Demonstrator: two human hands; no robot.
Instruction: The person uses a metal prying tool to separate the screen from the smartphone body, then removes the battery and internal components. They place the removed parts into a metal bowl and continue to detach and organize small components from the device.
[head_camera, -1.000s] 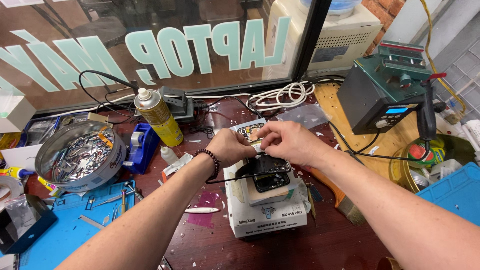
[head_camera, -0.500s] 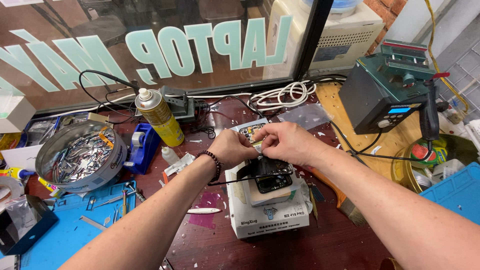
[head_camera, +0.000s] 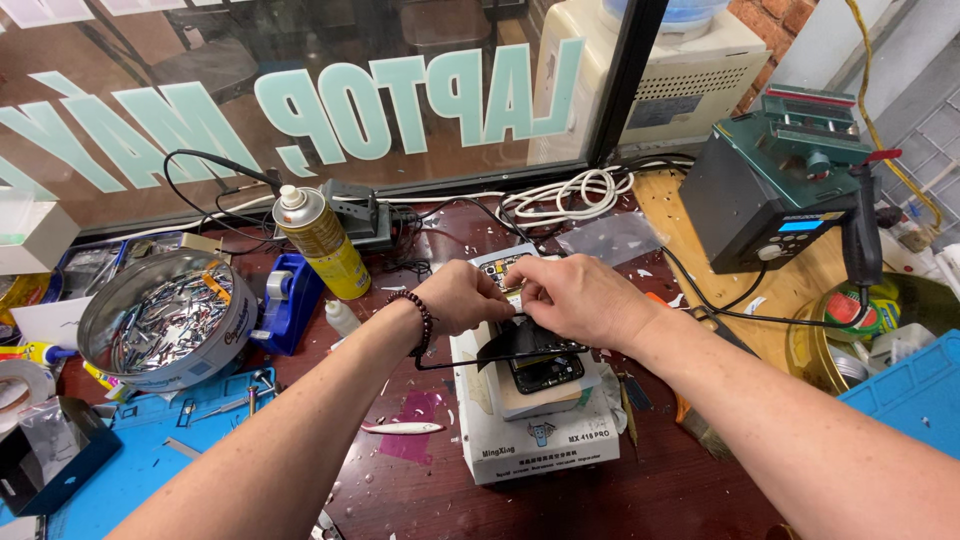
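Just one camera here, strapped on the person's head, looking down and forward over the dark red tabletop (head_camera: 690, 490) toward the glass window (head_camera: 300, 90) at the back. It's pretty close in: both forearms run up from the bottom edge to mid-frame. No second view to share anything with.

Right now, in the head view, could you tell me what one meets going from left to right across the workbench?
Round metal tin → blue tape dispenser → yellow spray can → left hand → right hand → green soldering station → blue mat.
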